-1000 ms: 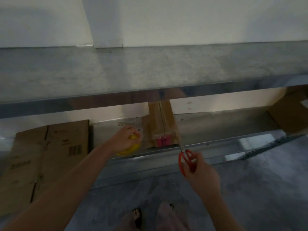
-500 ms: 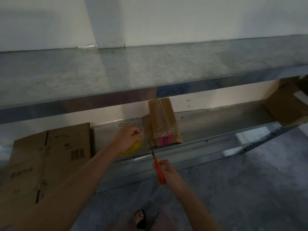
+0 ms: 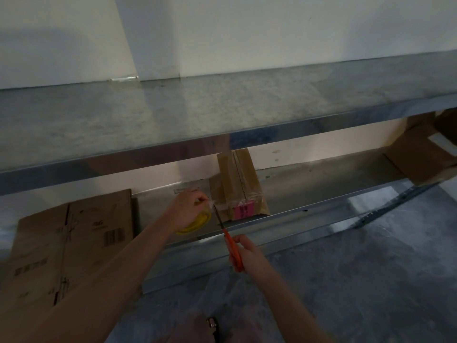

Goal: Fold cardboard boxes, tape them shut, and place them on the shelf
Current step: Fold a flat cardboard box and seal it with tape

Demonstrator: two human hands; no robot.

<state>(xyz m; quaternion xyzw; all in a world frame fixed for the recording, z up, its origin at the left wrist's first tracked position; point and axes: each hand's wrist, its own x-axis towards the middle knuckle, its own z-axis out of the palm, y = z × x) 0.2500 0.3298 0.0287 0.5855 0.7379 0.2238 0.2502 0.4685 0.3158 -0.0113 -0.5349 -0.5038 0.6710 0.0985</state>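
Note:
A small taped cardboard box (image 3: 238,184) with a pink label stands on the lower metal shelf (image 3: 309,184). My left hand (image 3: 186,209) grips a yellow roll of clear tape (image 3: 197,222) just left of the box, and a strip of tape runs from the roll to the box. My right hand (image 3: 247,254) holds orange-handled scissors (image 3: 231,246) in front of the shelf edge. Their blades point up at the tape strip between roll and box.
Flattened cardboard boxes (image 3: 71,246) lie at the left on the lower shelf. Another brown box (image 3: 418,154) sits at the far right. The upper shelf (image 3: 222,115) overhangs the work area. The grey floor and my feet (image 3: 212,328) are below.
My right hand has swung the scissors left and up, from beside the box's front corner to the tape strip. The view has dropped slightly, showing more of the box.

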